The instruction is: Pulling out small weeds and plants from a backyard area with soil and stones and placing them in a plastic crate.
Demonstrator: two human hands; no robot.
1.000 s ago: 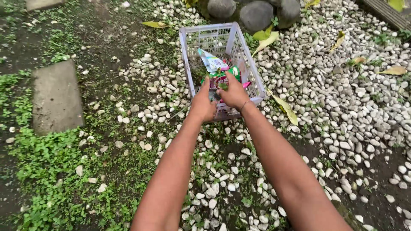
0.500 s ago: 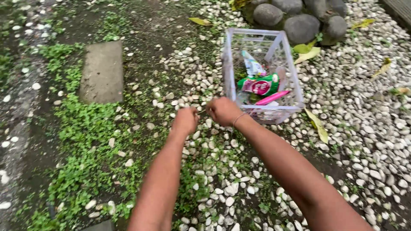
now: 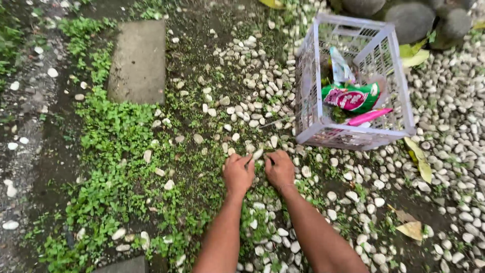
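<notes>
Hands (image 3: 258, 172) on pebbles (image 3: 262, 91), crate (image 3: 353, 136) nr

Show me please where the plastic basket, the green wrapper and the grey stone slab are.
plastic basket (image 3: 353, 136): head view, on its near front rim.
green wrapper (image 3: 353, 97): head view, on the middle of the wrapper inside the basket.
grey stone slab (image 3: 139, 60): head view, on the middle of its flat top.

Green-and-red snack packet (image 3: 352, 97) lies in the crate (image 3: 353, 135); pink wrapper (image 3: 370, 117) below; pale sachet (image 3: 340, 65) above.
</notes>
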